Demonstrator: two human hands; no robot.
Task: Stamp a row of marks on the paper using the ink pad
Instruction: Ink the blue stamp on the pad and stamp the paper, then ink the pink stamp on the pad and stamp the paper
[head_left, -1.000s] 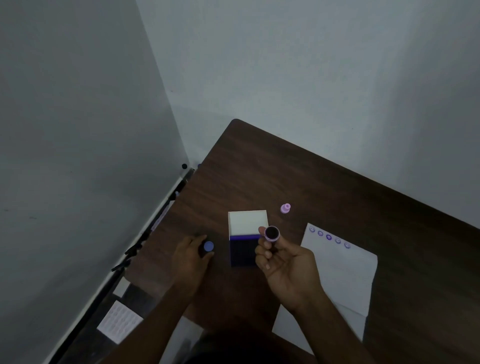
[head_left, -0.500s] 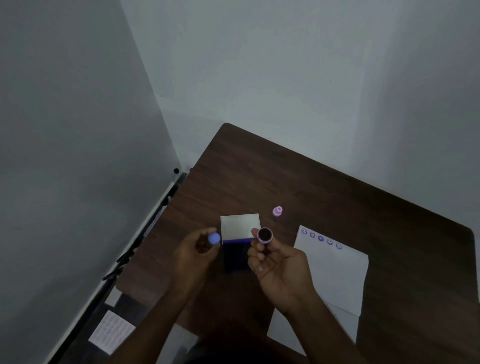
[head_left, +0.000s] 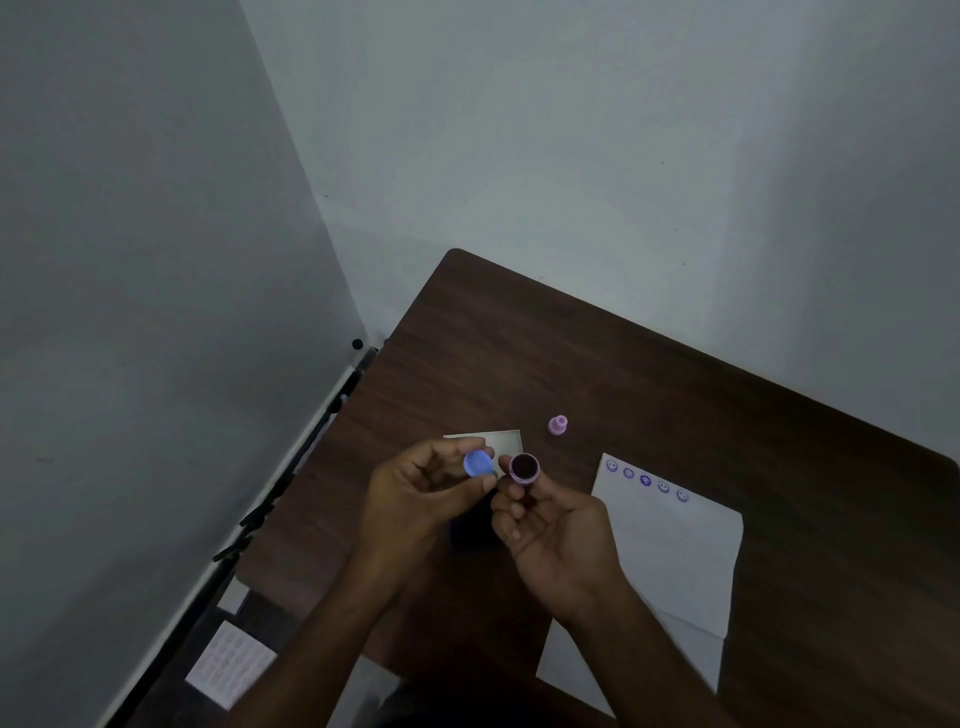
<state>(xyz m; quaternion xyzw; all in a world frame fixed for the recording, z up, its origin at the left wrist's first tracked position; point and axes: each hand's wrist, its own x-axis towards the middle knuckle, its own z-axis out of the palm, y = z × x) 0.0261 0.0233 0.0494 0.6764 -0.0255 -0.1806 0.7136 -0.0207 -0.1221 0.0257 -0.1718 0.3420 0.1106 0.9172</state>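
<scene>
My right hand (head_left: 550, 525) holds a small round purple ink pad (head_left: 524, 467) upright in its fingertips, dark ink face up. My left hand (head_left: 421, 499) pinches a small blue round piece (head_left: 479, 463), perhaps a cap or stamp, just left of the ink pad and nearly touching it. Both hands hover above the dark wooden table (head_left: 519, 364). To the right lies a white paper (head_left: 670, 561) with a row of several blue smiley marks (head_left: 645, 480) along its top edge. A pink stamp (head_left: 558, 424) stands on the table behind my hands.
A box with a white top (head_left: 504, 441) and dark sides sits under my hands, mostly hidden. Grey walls close in on the left and behind the table. A white sticker sheet (head_left: 228, 665) lies on the floor at lower left, beside a black rail.
My left hand lifted the blue piece off the table and brought it rightward, up next to the ink pad. My right hand stayed roughly in place holding the ink pad.
</scene>
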